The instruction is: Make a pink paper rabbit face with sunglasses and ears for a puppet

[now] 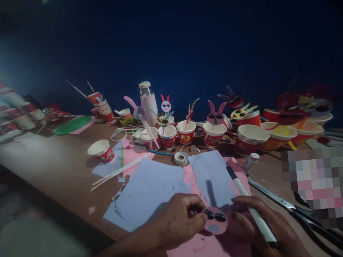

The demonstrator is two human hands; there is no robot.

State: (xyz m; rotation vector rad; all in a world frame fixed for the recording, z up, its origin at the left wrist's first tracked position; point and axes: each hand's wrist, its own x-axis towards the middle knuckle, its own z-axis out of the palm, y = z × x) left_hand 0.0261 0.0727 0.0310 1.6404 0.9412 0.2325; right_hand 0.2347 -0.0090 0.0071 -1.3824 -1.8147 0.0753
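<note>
My left hand pinches the left edge of a small pink paper cutout that has two black round patches like sunglasses on it. My right hand steadies the cutout's right side and grips a white marker with a black cap, tip pointing away from me. Under both hands lie a pink paper sheet and pale blue paper sheets on the brown table.
Scissors lie to the right of my right hand. A tape roll and a row of red paper cups with paper animal faces stand behind the sheets. A white flask and stacked cups are farther back.
</note>
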